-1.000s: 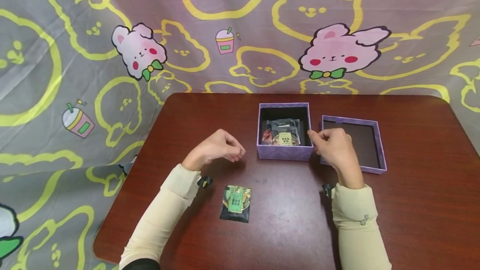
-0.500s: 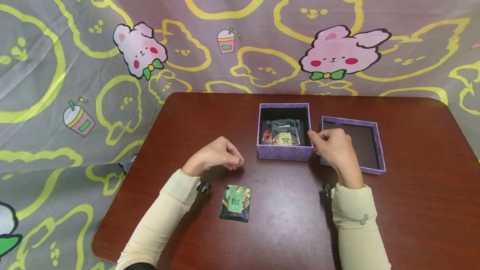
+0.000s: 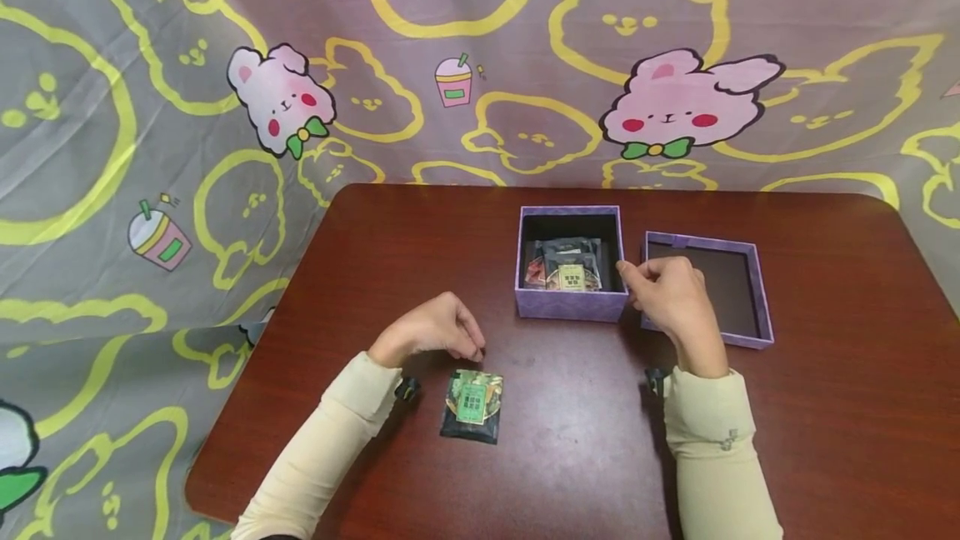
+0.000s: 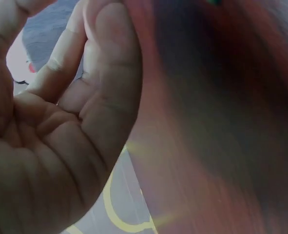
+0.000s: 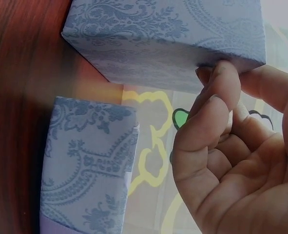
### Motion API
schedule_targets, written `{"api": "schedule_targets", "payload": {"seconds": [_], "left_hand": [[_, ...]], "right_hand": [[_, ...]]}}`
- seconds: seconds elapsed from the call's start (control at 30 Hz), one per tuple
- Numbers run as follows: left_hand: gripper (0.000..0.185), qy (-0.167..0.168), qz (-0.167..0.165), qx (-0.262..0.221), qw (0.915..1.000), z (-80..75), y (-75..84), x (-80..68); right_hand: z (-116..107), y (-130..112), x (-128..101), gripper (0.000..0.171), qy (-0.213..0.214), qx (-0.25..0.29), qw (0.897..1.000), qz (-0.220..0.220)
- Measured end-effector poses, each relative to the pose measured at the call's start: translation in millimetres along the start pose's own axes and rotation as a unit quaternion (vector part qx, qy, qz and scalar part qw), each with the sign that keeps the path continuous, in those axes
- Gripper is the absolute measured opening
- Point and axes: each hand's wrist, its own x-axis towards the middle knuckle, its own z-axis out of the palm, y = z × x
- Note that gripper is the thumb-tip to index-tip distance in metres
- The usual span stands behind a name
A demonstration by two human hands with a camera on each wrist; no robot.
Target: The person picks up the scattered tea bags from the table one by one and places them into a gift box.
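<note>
A dark green-labelled packet (image 3: 472,405) lies flat on the red-brown table (image 3: 825,407). My left hand (image 3: 467,345) hovers just beyond its far edge with loosely curled fingers and holds nothing; the left wrist view shows only that bare palm (image 4: 61,122). A purple patterned box (image 3: 570,307) stands open with several packets (image 3: 570,267) inside. My right hand (image 3: 633,277) pinches the box's right wall near the front corner. In the right wrist view, a fingertip of the right hand (image 5: 221,73) presses on the box (image 5: 163,39).
The box's purple lid (image 3: 756,294) lies upside down to the right of the box, behind my right hand, also seen as the lid (image 5: 85,161). A grey cloth with rabbit drawings (image 3: 150,148) hangs behind and left of the table.
My left hand has moved toward me and lower, from beside the box to just beyond the packet. The right hand and box have stayed put.
</note>
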Motion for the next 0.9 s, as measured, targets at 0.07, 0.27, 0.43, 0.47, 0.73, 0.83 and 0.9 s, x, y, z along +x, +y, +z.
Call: {"api": "schedule_targets", "payload": {"seconds": [0.07, 0.27, 0.43, 0.47, 0.73, 0.83, 0.9], "left_hand": [[0.012, 0.006, -0.004, 0.039, 0.9992, 1.6, -1.9, -0.5], [0.021, 0.042, -0.021, 0.150, 0.9875, 6.5, -6.1, -4.1], [0.027, 0.051, -0.023, 0.185, 0.9811, 9.4, -11.5, -5.4], [0.028, 0.052, -0.021, 0.191, 0.9799, 10.1, -12.8, -5.7], [0.032, 0.074, 0.009, 0.238, 0.9685, 13.7, -17.5, -7.0], [0.031, 0.078, 0.016, 0.250, 0.9650, 15.2, -18.2, -7.8], [0.030, 0.076, 0.018, 0.253, 0.9644, 16.0, -18.0, -9.2]], "right_hand": [[0, 0, 0, 0.048, 0.000, -0.001, 1.000, -0.003], [0, -1, 0, 0.048, -0.002, 0.000, 1.000, 0.001], [1, -1, 0, 0.048, 0.001, 0.000, 1.000, 0.001], [1, -1, 0, 0.048, -0.003, 0.003, 1.000, 0.003], [2, 0, -1, 0.049, 0.000, 0.006, 1.000, 0.006], [2, 1, 0, 0.049, 0.005, 0.004, 1.000, 0.004], [1, 0, 0, 0.049, 0.004, 0.003, 1.000, 0.003]]}}
